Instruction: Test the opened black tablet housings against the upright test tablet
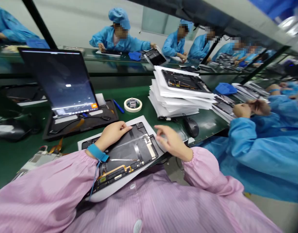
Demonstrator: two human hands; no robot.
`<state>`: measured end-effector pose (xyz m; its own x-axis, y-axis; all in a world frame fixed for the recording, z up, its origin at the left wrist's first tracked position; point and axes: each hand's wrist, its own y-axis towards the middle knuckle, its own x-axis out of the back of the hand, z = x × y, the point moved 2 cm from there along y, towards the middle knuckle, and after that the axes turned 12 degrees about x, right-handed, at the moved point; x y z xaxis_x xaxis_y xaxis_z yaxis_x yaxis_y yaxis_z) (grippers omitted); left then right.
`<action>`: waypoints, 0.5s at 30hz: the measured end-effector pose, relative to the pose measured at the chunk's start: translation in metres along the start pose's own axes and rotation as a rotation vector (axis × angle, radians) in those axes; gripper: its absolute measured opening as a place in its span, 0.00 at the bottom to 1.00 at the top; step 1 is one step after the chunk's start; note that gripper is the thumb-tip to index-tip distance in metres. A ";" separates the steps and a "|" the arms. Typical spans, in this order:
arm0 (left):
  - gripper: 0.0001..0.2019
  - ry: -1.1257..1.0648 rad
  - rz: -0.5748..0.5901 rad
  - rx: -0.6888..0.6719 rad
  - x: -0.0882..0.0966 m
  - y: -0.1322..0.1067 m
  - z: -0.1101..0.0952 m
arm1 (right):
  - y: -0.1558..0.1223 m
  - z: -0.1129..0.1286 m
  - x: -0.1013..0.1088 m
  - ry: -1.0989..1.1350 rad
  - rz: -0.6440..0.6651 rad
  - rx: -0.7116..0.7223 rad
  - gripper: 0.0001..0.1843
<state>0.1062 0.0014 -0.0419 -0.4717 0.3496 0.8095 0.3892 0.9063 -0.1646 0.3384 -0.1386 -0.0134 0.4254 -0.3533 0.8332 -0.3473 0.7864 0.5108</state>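
Head view, items as they lie:

- Opened tablet (pixel 129 152): back cover off, boards and flex cables showing. It lies tilted on a white sheet (pixel 107 191), partly on your lap and partly over the near edge of the green table (pixel 139 97).
- Your left hand (pixel 113 132): palm down on the tablet's far edge, fingers laid flat and not clenched. A blue wrist strap (pixel 97 152) sits at the cuff.
- Your right hand (pixel 172 140): just beside the tablet's right corner, fingers loosely spread, nothing seen in them; it is blurred.
- Upright screen (pixel 61 81): dark, standing in a black tray (pixel 81 124) behind your left hand.
- Tape roll (pixel 132 105) and blue pen (pixel 118 106): side by side, beyond the tablet.
- Stack of white trays (pixel 178 103): to the right, with another opened unit on top.
- Mouse (pixel 191 127): black, just in front of the stack.
- Co-worker's hands (pixel 251 108): at far right, blue sleeves, closed together.
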 end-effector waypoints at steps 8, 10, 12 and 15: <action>0.21 -0.003 0.017 0.011 -0.004 0.004 0.003 | -0.072 -0.118 0.046 -0.399 -0.445 -0.485 0.17; 0.20 0.003 -0.009 0.021 -0.003 0.003 0.001 | -0.076 -0.124 0.040 -0.389 -0.365 -0.444 0.22; 0.19 -0.001 -0.038 0.022 -0.002 0.000 -0.002 | -0.078 -0.124 0.037 -0.420 -0.360 -0.409 0.23; 0.18 -0.012 -0.068 -0.019 0.000 0.000 -0.005 | -0.083 -0.139 0.037 -0.477 -0.478 -0.409 0.23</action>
<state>0.1103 -0.0004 -0.0392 -0.5072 0.2903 0.8115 0.3709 0.9234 -0.0986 0.4990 -0.1469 -0.0542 0.0141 -0.8063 0.5913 0.1572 0.5858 0.7951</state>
